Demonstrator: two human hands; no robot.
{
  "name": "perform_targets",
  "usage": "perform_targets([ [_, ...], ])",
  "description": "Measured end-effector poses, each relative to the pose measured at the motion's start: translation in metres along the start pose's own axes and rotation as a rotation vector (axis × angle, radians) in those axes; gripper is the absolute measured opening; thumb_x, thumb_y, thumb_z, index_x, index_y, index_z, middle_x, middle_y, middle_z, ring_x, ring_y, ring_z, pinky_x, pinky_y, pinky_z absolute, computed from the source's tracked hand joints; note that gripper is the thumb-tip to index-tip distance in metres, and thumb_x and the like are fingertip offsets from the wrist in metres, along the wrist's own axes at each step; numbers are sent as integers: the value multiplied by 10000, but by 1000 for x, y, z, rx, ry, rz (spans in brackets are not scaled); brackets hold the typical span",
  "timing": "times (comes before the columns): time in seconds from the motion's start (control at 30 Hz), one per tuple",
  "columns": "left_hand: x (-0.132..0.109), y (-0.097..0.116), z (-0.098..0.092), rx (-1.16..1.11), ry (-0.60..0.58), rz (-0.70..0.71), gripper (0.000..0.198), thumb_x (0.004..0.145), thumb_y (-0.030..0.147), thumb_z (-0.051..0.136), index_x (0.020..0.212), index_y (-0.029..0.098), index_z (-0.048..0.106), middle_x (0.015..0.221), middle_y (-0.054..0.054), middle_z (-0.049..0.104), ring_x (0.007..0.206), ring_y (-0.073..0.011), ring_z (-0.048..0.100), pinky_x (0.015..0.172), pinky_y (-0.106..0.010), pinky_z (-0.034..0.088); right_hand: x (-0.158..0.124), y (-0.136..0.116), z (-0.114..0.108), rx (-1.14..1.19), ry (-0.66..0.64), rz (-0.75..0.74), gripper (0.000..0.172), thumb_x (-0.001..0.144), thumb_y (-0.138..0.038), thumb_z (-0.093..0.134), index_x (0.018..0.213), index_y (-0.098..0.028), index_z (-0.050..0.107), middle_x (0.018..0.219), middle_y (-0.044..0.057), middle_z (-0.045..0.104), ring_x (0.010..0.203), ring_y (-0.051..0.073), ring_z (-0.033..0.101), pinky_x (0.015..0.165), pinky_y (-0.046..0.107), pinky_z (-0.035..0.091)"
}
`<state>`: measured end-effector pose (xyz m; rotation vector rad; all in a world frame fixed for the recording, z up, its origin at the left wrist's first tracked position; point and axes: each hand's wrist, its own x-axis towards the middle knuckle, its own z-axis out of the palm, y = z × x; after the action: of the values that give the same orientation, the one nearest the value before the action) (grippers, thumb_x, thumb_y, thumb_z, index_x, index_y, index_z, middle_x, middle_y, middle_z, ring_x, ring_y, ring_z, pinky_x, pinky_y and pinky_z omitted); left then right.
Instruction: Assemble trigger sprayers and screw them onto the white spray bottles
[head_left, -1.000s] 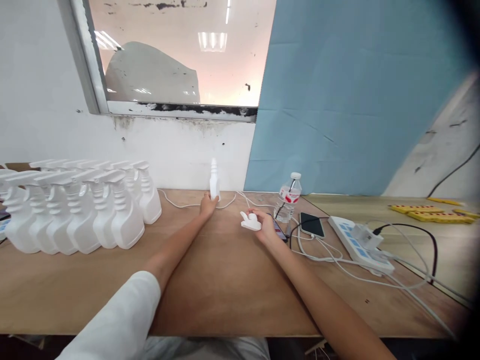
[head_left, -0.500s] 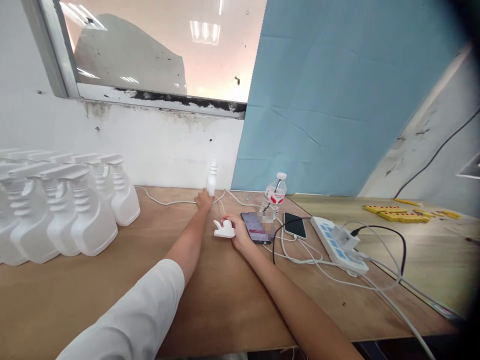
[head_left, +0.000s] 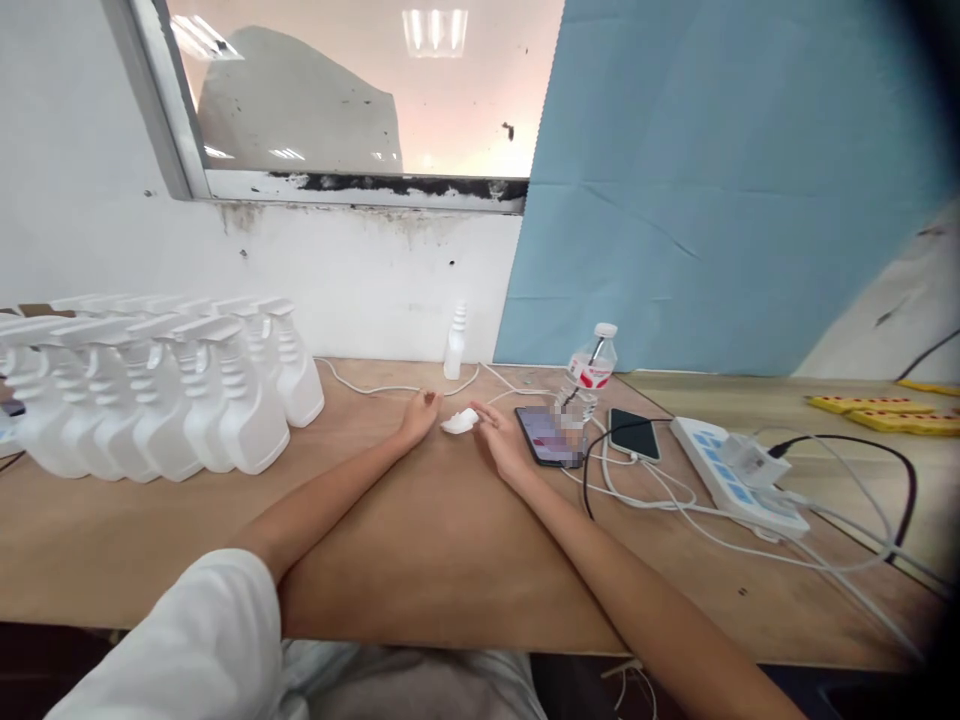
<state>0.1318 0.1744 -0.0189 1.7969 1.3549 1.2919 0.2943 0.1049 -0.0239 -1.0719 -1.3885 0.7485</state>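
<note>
A small white bottle (head_left: 454, 352) with a ribbed neck stands upright by the wall, apart from both hands. Just in front of it is my left hand (head_left: 420, 416), its fingers loosely bent and apart, with nothing visible in them. My right hand (head_left: 501, 440) has a white trigger sprayer head (head_left: 460, 421) at its fingertips, low over the table. The exact grip is blurred. To the left, several white spray bottles (head_left: 255, 425) with sprayer tops stand in close rows.
On the right are a phone with a lit screen (head_left: 541, 437), a clear water bottle (head_left: 592, 372), a dark-screened phone (head_left: 634, 436) and a power strip (head_left: 739, 478) with tangled cables. Yellow pieces (head_left: 900, 420) lie farther right. The wooden table (head_left: 420, 560) ends near my lap.
My left hand has let go of the small bottle and drawn back toward me. The sprayer head has tilted at my right fingertips. The view has shifted, showing more of the left rows.
</note>
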Motion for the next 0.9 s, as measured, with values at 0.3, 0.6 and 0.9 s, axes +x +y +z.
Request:
perform_targets([
  [0.3, -72, -7, -70, -76, -169, 38, 282, 837, 406, 592, 919, 139, 627, 836, -62, 663, 773, -184, 610, 746, -299, 466, -29, -26, 30, -724, -226, -388, 166, 866, -202, 530, 824, -173, 688, 861, 111, 690, 889, 242, 570, 868, 376, 377],
  [0.6, -67, -3, -65, -136, -158, -8, 295, 846, 384, 584, 1012, 141, 606, 926, -84, 681, 848, -192, 630, 799, -306, 480, -46, -34, 48, -978, -285, -484, 221, 953, -201, 391, 946, -137, 602, 907, 129, 665, 790, 216, 598, 662, 294, 370],
  [0.9, -53, 4, -50, -257, -241, -24, 243, 796, 391, 629, 805, 156, 688, 768, -41, 683, 731, -183, 612, 732, -283, 469, -36, -31, 31, -821, -236, -378, 166, 894, -279, 537, 914, -229, 694, 723, 53, 712, 635, 185, 646, 621, 260, 409],
])
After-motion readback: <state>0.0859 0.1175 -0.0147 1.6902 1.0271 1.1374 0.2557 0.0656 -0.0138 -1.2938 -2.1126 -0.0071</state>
